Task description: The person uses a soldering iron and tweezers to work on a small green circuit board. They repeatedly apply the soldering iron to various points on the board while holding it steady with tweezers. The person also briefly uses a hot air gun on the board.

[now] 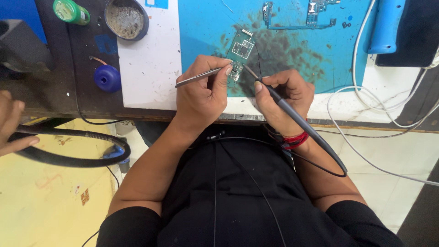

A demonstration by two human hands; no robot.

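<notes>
A small green circuit board [242, 47] lies on a blue work mat [206, 27] stained dark around it. My left hand [201, 93] grips metal tweezers [196, 77], whose tips touch the board's lower edge. My right hand [286, 98] holds a grey soldering iron [297, 116] like a pen, its tip [249, 71] resting at the same lower edge of the board. The iron's black cable loops past my right wrist, which wears a red thread band [295, 139].
A second blue circuit board [302, 16] lies at the mat's far side. A round tin [125, 18], a green bottle [71, 11] and a blue dome-shaped object [107, 77] sit at left. White cables [361, 96] trail right. Another person's hand [11, 121] is at far left.
</notes>
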